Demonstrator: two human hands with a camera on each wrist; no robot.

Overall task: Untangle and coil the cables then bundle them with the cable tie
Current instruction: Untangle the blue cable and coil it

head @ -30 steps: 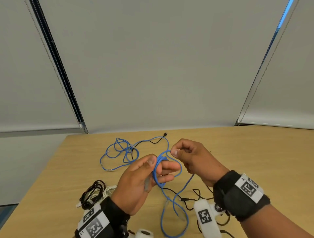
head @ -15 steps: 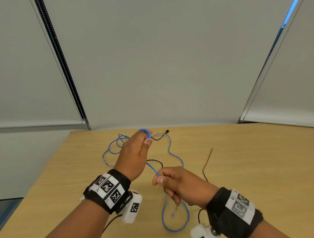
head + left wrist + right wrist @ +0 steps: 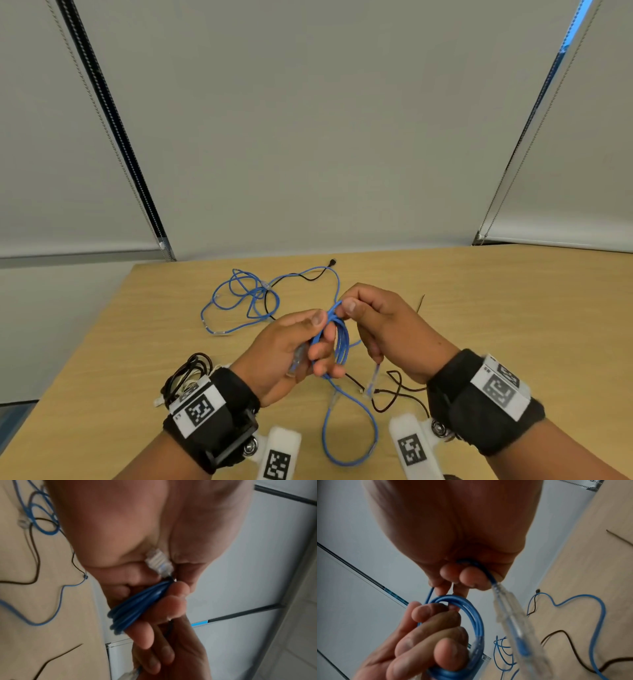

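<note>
My left hand grips a small coil of blue cable above the table's middle, fingers curled through its loops. One clear plug lies against the left palm. My right hand pinches the same blue cable at the top of the coil. From its curled fingers hangs the cable's other clear plug. A loose blue loop droops to the table. A thin dark cable tie lies to the right of the hands.
More blue cable lies tangled with a thin black cable at the back of the wooden table. Black cable snakes under my right wrist. A black and white cable bundle sits front left.
My left hand, stretched out toward the back half a second ago, has come back near. My right hand has risen to meet it, and the coil holds more turns.
</note>
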